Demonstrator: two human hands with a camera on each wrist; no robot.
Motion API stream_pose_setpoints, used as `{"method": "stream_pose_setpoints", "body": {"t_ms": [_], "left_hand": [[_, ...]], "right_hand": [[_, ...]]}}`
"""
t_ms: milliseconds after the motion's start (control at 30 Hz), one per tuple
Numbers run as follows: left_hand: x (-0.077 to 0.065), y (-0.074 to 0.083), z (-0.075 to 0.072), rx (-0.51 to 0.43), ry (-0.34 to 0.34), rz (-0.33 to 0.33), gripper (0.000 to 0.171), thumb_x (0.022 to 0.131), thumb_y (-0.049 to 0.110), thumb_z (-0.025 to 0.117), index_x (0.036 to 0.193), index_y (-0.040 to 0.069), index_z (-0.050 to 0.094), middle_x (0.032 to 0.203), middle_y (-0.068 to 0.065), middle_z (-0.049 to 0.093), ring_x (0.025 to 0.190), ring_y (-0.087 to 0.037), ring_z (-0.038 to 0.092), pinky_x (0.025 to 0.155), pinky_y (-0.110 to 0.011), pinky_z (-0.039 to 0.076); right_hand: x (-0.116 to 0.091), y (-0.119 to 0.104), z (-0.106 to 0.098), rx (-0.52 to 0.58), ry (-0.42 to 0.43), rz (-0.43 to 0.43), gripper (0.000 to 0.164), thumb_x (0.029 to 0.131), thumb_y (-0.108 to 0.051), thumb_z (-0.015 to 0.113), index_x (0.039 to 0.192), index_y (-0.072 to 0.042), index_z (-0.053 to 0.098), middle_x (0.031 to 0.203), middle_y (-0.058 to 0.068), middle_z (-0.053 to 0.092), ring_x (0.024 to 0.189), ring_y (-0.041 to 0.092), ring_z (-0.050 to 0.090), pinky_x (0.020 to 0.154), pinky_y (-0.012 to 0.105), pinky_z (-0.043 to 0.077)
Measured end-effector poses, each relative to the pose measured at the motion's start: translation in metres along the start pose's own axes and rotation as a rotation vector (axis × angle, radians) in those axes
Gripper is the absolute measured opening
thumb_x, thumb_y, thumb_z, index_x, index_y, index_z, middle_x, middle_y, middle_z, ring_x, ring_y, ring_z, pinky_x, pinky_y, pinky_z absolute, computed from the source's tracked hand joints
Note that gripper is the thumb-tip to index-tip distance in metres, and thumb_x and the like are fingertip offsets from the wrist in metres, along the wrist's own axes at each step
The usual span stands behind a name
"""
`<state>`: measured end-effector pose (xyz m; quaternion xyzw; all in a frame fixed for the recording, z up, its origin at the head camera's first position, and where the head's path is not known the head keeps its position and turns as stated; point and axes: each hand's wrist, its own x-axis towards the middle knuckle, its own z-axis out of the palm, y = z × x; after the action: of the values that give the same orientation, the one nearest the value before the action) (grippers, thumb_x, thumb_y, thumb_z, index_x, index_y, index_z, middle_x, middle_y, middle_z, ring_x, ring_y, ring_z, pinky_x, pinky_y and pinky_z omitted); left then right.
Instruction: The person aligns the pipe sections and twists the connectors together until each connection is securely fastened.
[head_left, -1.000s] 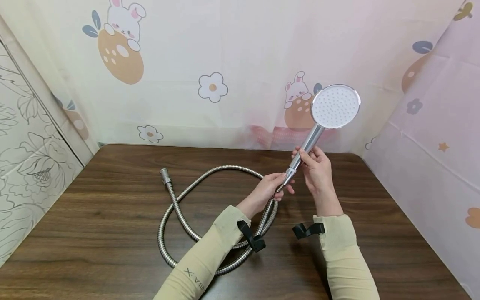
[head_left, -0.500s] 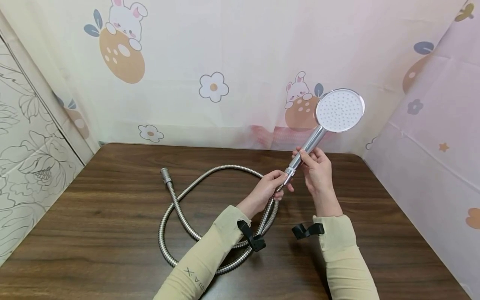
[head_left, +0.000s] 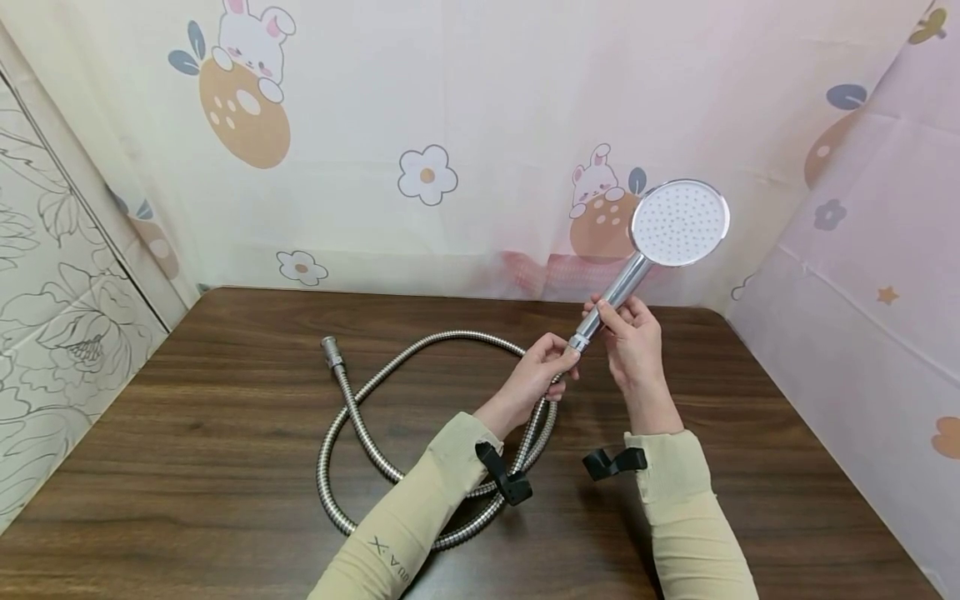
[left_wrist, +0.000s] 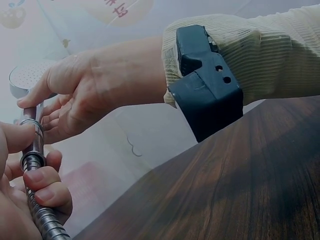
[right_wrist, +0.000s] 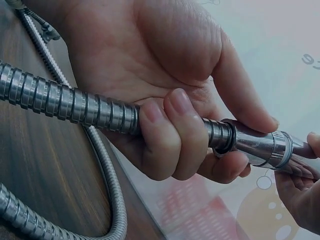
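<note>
In the head view, a chrome shower head (head_left: 681, 223) with a round white spray face tilts up to the right above the table. My right hand (head_left: 636, 350) grips its handle (head_left: 627, 279) between thumb and fingers. Lower down, my left hand (head_left: 528, 382) holds the end of a ribbed metal shower hose (head_left: 457, 335) where it meets the handle. The right wrist view shows two left fingers curled round the hose (right_wrist: 100, 112), with the thumb on the smooth connector nut (right_wrist: 255, 146). The nut sits against the handle's end, fingertips of the right hand just beyond.
The hose lies in crossing loops on the dark wooden table (head_left: 187, 467), its other end fitting (head_left: 331, 353) at the left. Behind the table hangs a printed curtain (head_left: 360, 100). Black wrist mounts (head_left: 615, 463) stick out from both sleeves.
The shower head has swung slightly right and down. My left thumb and fingers have shifted on the connector, the thumb now farther up toward the handle. The hose loops stay put.
</note>
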<state>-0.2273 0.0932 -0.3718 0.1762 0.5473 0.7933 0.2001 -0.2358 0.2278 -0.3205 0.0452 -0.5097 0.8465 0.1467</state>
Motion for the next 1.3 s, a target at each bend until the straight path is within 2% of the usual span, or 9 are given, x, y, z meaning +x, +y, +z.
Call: {"method": "stream_pose_setpoints", "body": {"t_ms": [133, 367, 433, 567, 633, 733, 900, 1167, 1300], "left_hand": [[0.0, -0.001, -0.001, 0.005, 0.001, 0.0, 0.01, 0.094, 0.018, 0.051, 0.099, 0.012, 0.045, 0.074, -0.003, 0.051, 0.042, -0.008, 0.025, 0.043, -0.022, 0.023], [0.0, 0.001, -0.001, -0.001, -0.042, -0.004, 0.012, 0.096, 0.022, 0.046, 0.1, 0.011, 0.044, 0.071, -0.001, 0.051, 0.041, -0.009, 0.024, 0.043, -0.024, 0.021], [0.0, 0.002, 0.0, -0.003, -0.042, -0.023, 0.015, 0.096, 0.021, 0.045, 0.102, 0.007, 0.046, 0.071, 0.0, 0.052, 0.041, -0.008, 0.025, 0.043, -0.023, 0.022], [-0.005, 0.009, 0.002, 0.038, -0.067, -0.047, 0.034, 0.099, 0.021, 0.039, 0.113, -0.008, 0.049, 0.069, 0.001, 0.054, 0.042, -0.007, 0.027, 0.044, -0.021, 0.025], [-0.008, 0.014, 0.003, 0.063, -0.086, -0.049, 0.039, 0.099, 0.022, 0.035, 0.117, -0.01, 0.049, 0.069, 0.001, 0.055, 0.042, -0.007, 0.027, 0.045, -0.02, 0.025], [-0.013, 0.021, 0.006, 0.079, -0.091, -0.042, 0.039, 0.1, 0.022, 0.035, 0.116, -0.01, 0.051, 0.067, 0.001, 0.055, 0.043, -0.007, 0.028, 0.045, -0.02, 0.025], [-0.015, 0.023, 0.006, 0.088, -0.086, -0.026, 0.038, 0.099, 0.02, 0.036, 0.116, -0.01, 0.051, 0.067, 0.0, 0.053, 0.043, -0.007, 0.027, 0.045, -0.022, 0.024], [-0.014, 0.02, 0.006, 0.074, -0.061, -0.021, 0.035, 0.098, 0.019, 0.038, 0.113, -0.01, 0.052, 0.066, -0.001, 0.05, 0.043, -0.007, 0.027, 0.044, -0.02, 0.025], [-0.007, 0.01, 0.003, 0.059, -0.035, -0.019, 0.031, 0.098, 0.021, 0.041, 0.108, -0.005, 0.054, 0.067, -0.001, 0.052, 0.043, -0.009, 0.027, 0.044, -0.021, 0.026]], "right_hand": [[0.0, 0.0, 0.001, 0.005, -0.005, -0.003, 0.028, 0.086, 0.005, 0.055, 0.11, 0.012, 0.041, 0.084, 0.011, 0.064, 0.075, 0.017, 0.066, 0.074, 0.025, 0.052], [-0.001, -0.003, 0.001, 0.047, -0.028, -0.004, 0.016, 0.086, 0.003, 0.055, 0.101, 0.005, 0.05, 0.081, 0.011, 0.065, 0.075, 0.019, 0.065, 0.075, 0.026, 0.052], [-0.001, -0.004, 0.0, 0.061, -0.031, 0.002, 0.015, 0.086, 0.004, 0.056, 0.1, 0.004, 0.051, 0.081, 0.011, 0.066, 0.075, 0.019, 0.065, 0.075, 0.026, 0.052], [-0.001, -0.005, -0.001, 0.069, -0.03, 0.012, 0.016, 0.086, 0.003, 0.056, 0.101, 0.005, 0.05, 0.082, 0.011, 0.065, 0.076, 0.019, 0.065, 0.076, 0.026, 0.052], [-0.001, -0.006, -0.001, 0.064, -0.025, 0.009, 0.017, 0.086, 0.003, 0.056, 0.102, 0.004, 0.05, 0.083, 0.011, 0.065, 0.076, 0.018, 0.065, 0.076, 0.026, 0.052], [-0.001, -0.007, -0.003, 0.069, -0.026, 0.01, 0.017, 0.086, 0.002, 0.056, 0.102, 0.004, 0.051, 0.083, 0.01, 0.065, 0.076, 0.018, 0.065, 0.075, 0.025, 0.052], [-0.001, -0.007, -0.003, 0.055, -0.04, 0.031, 0.017, 0.086, 0.001, 0.056, 0.102, 0.003, 0.051, 0.082, 0.009, 0.066, 0.075, 0.018, 0.065, 0.075, 0.025, 0.052], [-0.002, -0.005, 0.001, 0.02, -0.037, 0.005, 0.016, 0.086, 0.003, 0.056, 0.101, 0.003, 0.05, 0.081, 0.008, 0.066, 0.074, 0.016, 0.066, 0.073, 0.025, 0.052], [-0.002, -0.003, 0.002, 0.022, -0.025, -0.016, 0.015, 0.086, 0.004, 0.056, 0.1, 0.005, 0.05, 0.082, 0.01, 0.065, 0.074, 0.017, 0.066, 0.073, 0.026, 0.052]]}}
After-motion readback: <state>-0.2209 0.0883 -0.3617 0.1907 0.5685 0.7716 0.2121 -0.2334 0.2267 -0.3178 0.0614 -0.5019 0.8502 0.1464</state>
